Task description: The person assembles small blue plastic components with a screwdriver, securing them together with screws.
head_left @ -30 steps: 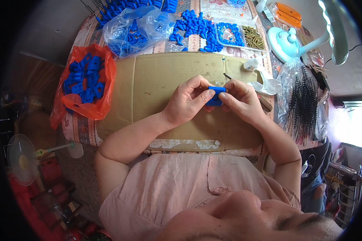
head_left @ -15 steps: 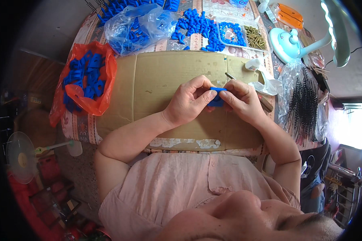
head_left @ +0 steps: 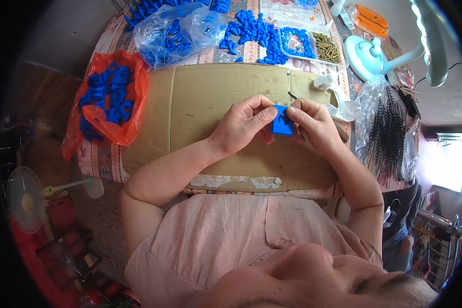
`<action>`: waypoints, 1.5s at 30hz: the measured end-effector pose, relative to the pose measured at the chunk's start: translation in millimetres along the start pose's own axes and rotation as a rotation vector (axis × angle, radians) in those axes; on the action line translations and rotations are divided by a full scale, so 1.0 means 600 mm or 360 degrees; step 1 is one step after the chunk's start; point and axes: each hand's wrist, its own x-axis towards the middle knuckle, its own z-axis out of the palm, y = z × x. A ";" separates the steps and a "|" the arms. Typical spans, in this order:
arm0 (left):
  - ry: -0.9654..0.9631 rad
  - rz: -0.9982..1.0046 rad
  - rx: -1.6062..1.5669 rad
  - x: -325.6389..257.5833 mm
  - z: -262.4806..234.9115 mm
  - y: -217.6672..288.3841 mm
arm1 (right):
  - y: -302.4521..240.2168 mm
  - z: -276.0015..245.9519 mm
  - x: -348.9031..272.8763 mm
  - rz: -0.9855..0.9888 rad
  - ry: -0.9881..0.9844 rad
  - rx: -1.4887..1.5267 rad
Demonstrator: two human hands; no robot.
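Observation:
Between my two hands is a small blue plastic piece (head_left: 282,124), with a flat rectangular face and a dark curved opening or mark on it. My left hand (head_left: 246,120) pinches its upper left edge with thumb and fingers. On the other side, my right hand (head_left: 313,123) grips the upper right edge, thumb on the face. Both hands hover over a brown cardboard sheet (head_left: 220,92). Fingers behind the piece are mostly hidden. A dark, thin-tipped tool (head_left: 292,95) lies just beyond my right hand, partly covered by it.
An orange-red bag (head_left: 133,123) of blue parts sits left. Farther back are a clear bag (head_left: 154,46), loose blue cone-shaped pieces (head_left: 251,28) and a tray with brass-coloured pins (head_left: 326,49). A white bottle (head_left: 323,82), a lamp (head_left: 364,56) and black coiled strips (head_left: 387,133) stand right.
The blue piece has been tilted, so its flat face now shows more fully toward me. Both hands keep their pinch on it and have barely shifted.

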 end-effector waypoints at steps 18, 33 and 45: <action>0.0107 -0.0119 -0.0331 0.007 -0.010 -0.005 | 0.001 -0.004 -0.003 -0.0094 -0.0030 -0.0068; 0.0144 0.0074 0.0145 -0.004 0.004 -0.009 | 0.014 0.001 -0.005 -0.0230 -0.0015 -0.0484; 0.0126 0.0105 0.0236 -0.004 0.004 -0.006 | 0.019 0.003 -0.003 -0.0351 0.0013 -0.0547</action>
